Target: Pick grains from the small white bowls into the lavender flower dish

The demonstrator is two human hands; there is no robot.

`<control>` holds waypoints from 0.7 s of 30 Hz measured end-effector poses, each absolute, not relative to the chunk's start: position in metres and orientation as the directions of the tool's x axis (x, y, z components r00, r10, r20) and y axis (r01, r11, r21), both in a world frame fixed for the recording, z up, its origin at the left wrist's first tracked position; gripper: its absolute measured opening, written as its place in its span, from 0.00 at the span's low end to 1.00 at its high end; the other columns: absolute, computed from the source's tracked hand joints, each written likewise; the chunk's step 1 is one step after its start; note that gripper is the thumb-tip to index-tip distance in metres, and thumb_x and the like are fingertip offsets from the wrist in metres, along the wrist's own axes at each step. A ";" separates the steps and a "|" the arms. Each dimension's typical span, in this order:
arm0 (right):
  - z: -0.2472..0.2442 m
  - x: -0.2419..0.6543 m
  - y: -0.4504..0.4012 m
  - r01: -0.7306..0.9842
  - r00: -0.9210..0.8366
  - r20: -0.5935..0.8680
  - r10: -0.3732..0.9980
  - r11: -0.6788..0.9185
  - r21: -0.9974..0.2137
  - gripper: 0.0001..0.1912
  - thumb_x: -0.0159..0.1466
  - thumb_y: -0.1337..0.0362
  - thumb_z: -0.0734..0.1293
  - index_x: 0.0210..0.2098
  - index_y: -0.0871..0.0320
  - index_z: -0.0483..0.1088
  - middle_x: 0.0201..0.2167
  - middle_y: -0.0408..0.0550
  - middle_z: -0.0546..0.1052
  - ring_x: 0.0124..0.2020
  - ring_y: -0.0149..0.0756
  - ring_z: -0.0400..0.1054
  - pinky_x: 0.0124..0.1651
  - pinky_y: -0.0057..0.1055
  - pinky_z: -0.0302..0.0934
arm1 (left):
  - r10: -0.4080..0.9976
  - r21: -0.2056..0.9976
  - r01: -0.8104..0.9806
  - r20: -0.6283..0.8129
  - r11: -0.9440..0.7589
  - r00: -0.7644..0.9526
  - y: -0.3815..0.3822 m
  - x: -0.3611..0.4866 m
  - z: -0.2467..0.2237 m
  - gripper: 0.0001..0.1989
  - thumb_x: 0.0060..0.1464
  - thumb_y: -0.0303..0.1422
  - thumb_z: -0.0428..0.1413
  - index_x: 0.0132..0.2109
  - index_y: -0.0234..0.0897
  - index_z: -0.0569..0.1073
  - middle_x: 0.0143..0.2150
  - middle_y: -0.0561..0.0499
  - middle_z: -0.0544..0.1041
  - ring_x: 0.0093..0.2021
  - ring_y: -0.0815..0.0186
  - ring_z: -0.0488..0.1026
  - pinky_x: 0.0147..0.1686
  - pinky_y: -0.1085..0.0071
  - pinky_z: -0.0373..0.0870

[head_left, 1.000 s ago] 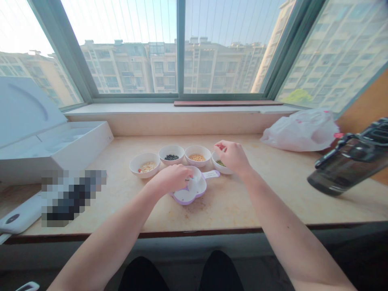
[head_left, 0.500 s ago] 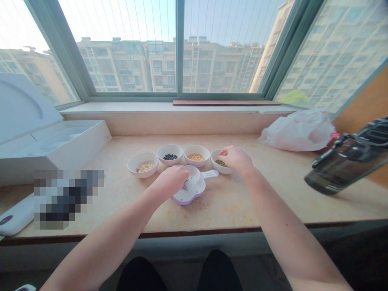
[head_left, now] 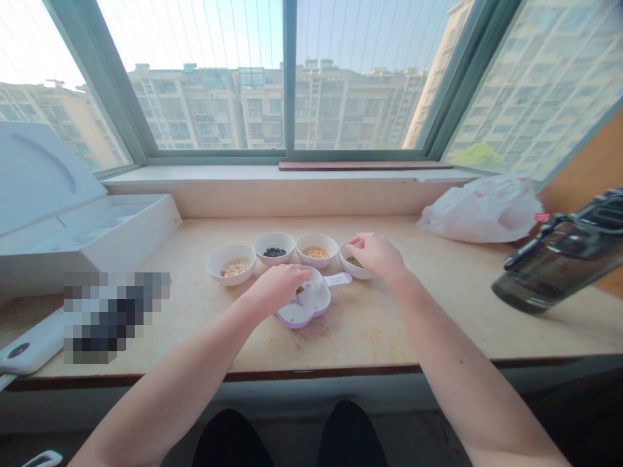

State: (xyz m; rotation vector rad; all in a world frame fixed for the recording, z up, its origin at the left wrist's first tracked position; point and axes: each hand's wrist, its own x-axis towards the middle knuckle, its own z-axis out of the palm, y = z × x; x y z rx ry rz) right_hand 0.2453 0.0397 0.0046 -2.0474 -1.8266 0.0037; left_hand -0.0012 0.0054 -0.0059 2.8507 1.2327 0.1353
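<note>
My left hand (head_left: 278,287) hovers over a white, lobed dish (head_left: 311,310) with a purple edge and a short handle. Its fingers are loosened and point down, and a few small green beans (head_left: 300,291) show just below them. My right hand (head_left: 376,253) reaches over the rim of a white bowl (head_left: 363,272) of green beans (head_left: 354,261). Thumb and fingers are pinched together there; what is between them is hidden. Alongside stand a bowl of yellow kernels (head_left: 315,252), a bowl of black beans (head_left: 274,251) and a bowl of pale pieces (head_left: 236,266).
An open white box (head_left: 131,227) stands at the left, near a white device (head_left: 34,342) and a blurred-out patch. A white plastic bag (head_left: 481,211) lies at the back right. A dark bottle (head_left: 545,272) stands at the right. Windows rise behind the counter.
The fingers of my left hand have loosened over the dish, and green beans now show beneath them. My right hand stays at the bowl of green beans. The view has shifted slightly.
</note>
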 end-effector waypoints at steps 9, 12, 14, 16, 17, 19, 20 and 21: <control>0.006 0.242 0.041 0.949 0.152 0.251 0.956 -0.070 -0.308 0.15 0.64 0.55 0.65 0.44 0.52 0.80 0.41 0.51 0.83 0.44 0.47 0.74 0.38 0.35 0.60 | 0.800 0.472 0.668 0.157 -0.575 0.579 0.012 -0.007 0.004 0.14 0.57 0.20 0.50 0.39 0.35 0.80 0.37 0.47 0.82 0.39 0.62 0.78 0.40 0.70 0.70; 0.007 0.241 0.040 0.942 0.159 0.258 0.953 -0.068 -0.328 0.15 0.64 0.55 0.65 0.44 0.52 0.80 0.41 0.50 0.83 0.44 0.47 0.74 0.37 0.35 0.60 | 0.832 0.833 0.363 0.189 -0.417 0.521 0.016 -0.006 0.006 0.04 0.55 0.26 0.58 0.37 0.35 0.79 0.37 0.48 0.82 0.39 0.64 0.77 0.42 0.70 0.71; 0.007 0.241 0.040 0.937 0.155 0.270 0.950 -0.054 -0.346 0.14 0.64 0.55 0.66 0.43 0.53 0.80 0.40 0.50 0.83 0.43 0.46 0.75 0.37 0.34 0.60 | 0.847 0.959 0.114 0.169 -0.259 0.504 0.016 -0.006 0.009 0.04 0.52 0.27 0.63 0.37 0.33 0.77 0.35 0.49 0.81 0.37 0.67 0.76 0.42 0.70 0.71; 0.006 0.241 0.040 0.933 0.145 0.287 0.947 -0.035 -0.358 0.14 0.64 0.56 0.66 0.43 0.53 0.80 0.38 0.51 0.83 0.41 0.45 0.75 0.37 0.34 0.60 | 0.850 0.986 -0.118 0.164 -0.120 0.501 0.014 -0.006 0.013 0.08 0.51 0.29 0.65 0.38 0.33 0.76 0.35 0.49 0.80 0.34 0.70 0.75 0.42 0.71 0.70; 0.005 0.241 0.041 0.932 0.141 0.297 0.944 -0.025 -0.361 0.13 0.64 0.56 0.66 0.42 0.54 0.80 0.37 0.51 0.83 0.41 0.46 0.75 0.37 0.34 0.60 | 0.848 0.975 -0.214 0.163 -0.060 0.504 0.013 -0.006 0.014 0.09 0.51 0.29 0.66 0.39 0.33 0.75 0.35 0.50 0.80 0.34 0.71 0.75 0.42 0.71 0.70; 0.004 0.241 0.041 0.929 0.131 0.319 0.939 -0.004 -0.371 0.12 0.64 0.56 0.67 0.40 0.54 0.80 0.36 0.51 0.83 0.40 0.46 0.75 0.37 0.35 0.61 | 0.846 0.935 -0.351 0.156 0.039 0.510 0.011 -0.006 0.016 0.12 0.50 0.28 0.67 0.40 0.33 0.74 0.34 0.50 0.80 0.33 0.72 0.75 0.43 0.72 0.70; 0.004 0.240 0.042 0.924 0.126 0.335 0.934 0.013 -0.383 0.12 0.64 0.57 0.67 0.39 0.55 0.80 0.35 0.51 0.83 0.39 0.45 0.75 0.37 0.35 0.61 | 0.847 0.915 -0.396 0.152 0.074 0.510 0.011 -0.006 0.016 0.13 0.49 0.27 0.68 0.41 0.33 0.74 0.33 0.51 0.80 0.33 0.72 0.75 0.42 0.73 0.70; 0.003 0.239 0.042 0.915 0.119 0.357 0.926 0.037 -0.402 0.11 0.64 0.57 0.67 0.38 0.55 0.80 0.35 0.52 0.83 0.38 0.45 0.75 0.38 0.35 0.62 | 0.848 0.899 -0.427 0.147 0.100 0.509 0.011 -0.006 0.016 0.14 0.48 0.26 0.68 0.41 0.33 0.74 0.33 0.51 0.80 0.33 0.73 0.75 0.42 0.73 0.70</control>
